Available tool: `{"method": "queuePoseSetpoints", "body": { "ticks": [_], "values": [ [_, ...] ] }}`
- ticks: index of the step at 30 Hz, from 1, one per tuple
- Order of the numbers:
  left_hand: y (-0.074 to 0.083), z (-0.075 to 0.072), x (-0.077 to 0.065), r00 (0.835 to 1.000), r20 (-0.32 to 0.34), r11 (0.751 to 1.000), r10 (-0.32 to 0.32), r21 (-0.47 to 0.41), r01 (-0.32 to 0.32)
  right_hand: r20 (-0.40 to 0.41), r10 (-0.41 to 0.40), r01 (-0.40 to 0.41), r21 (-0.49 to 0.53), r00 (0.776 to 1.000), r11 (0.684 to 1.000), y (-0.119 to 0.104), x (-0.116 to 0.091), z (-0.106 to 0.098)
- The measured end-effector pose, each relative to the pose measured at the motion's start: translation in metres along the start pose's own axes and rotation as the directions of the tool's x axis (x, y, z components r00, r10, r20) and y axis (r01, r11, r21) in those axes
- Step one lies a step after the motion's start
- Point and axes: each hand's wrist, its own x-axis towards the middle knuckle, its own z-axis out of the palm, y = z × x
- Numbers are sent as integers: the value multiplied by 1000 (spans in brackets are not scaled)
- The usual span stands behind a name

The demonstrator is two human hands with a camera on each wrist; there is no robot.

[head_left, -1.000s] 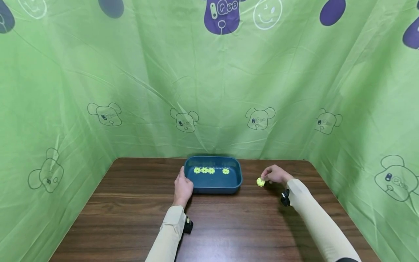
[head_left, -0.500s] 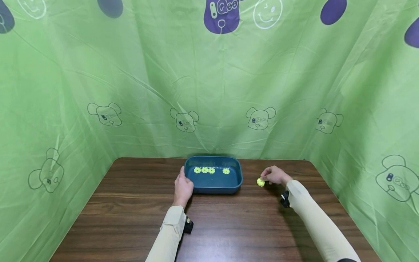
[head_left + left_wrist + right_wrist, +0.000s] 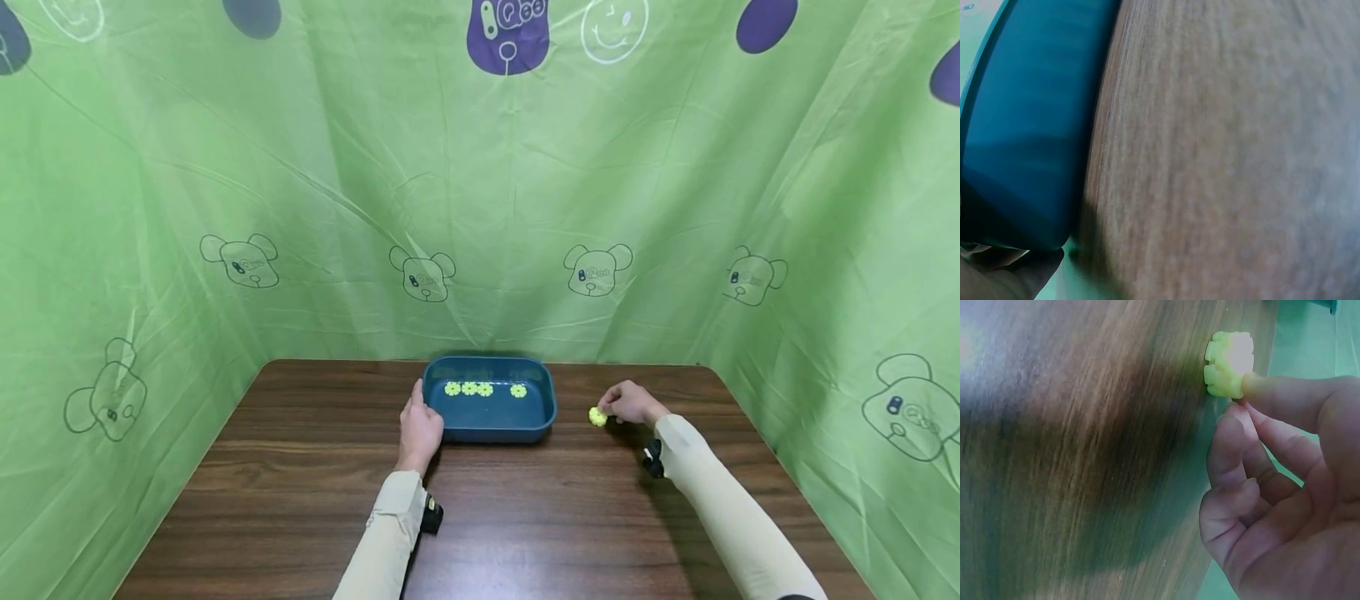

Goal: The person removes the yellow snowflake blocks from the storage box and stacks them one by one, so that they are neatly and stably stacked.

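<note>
A blue rectangular tray (image 3: 487, 419) stands at the back of the table, with several yellow flower-shaped pieces (image 3: 485, 389) in a loose row on its floor. My left hand (image 3: 420, 429) holds the tray by its left end, index finger stretched along the side. In the left wrist view, fingers (image 3: 1019, 275) wrap the end of the tray wall (image 3: 1029, 125). To the right of the tray, my right hand (image 3: 632, 402) pinches another yellow flower-shaped piece (image 3: 1230, 364) between thumb and fingertips. That piece has a notched edge and sits close over the wood.
The brown wooden table (image 3: 525, 517) carries the tray and both forearms. A green printed curtain (image 3: 495, 192) rises behind it and along both sides. Small black wrist cameras (image 3: 654, 458) sit under the cuffs.
</note>
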Motion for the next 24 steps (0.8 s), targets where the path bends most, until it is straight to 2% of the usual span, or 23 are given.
{"method": "queuePoseSetpoints", "body": {
  "ticks": [6, 14, 24],
  "values": [
    [1, -1, 0, 1000, 0, 1000, -2, 8, 2, -19, -5, 4, -43, 1000, 999, -3, 1, 1],
    [0, -4, -2, 1000, -1, 1000, -9, 0, 9, -13, -7, 7, -33, 1000, 999, -3, 4, 1],
    [-2, 2, -1, 1000, -22, 1000, 13, 16, -12, -13, 4, -5, -30, 1000, 1000, -10, -9, 1]
  ]
}}
